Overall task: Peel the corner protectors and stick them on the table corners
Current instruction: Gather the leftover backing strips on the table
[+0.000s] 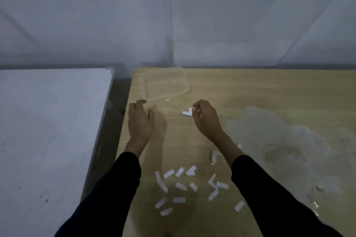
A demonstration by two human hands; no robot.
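White paper backing strips point(180, 186) scattered near. Right hand point(206, 119) pinches white L-shaped corner protector point(187, 112); left hand point(140, 121) fingers spread, empty. Risk: exposed adhesive snagging fingers.

No text, label, brand, number or sign can be read anywhere in view, whether on the wooden table point(250, 92), the white corner protector point(187, 113), the scattered white strips point(179, 199) or the clear lid point(188, 88).

left hand point(141, 121) loosely spread, right hand point(206, 120) pinching
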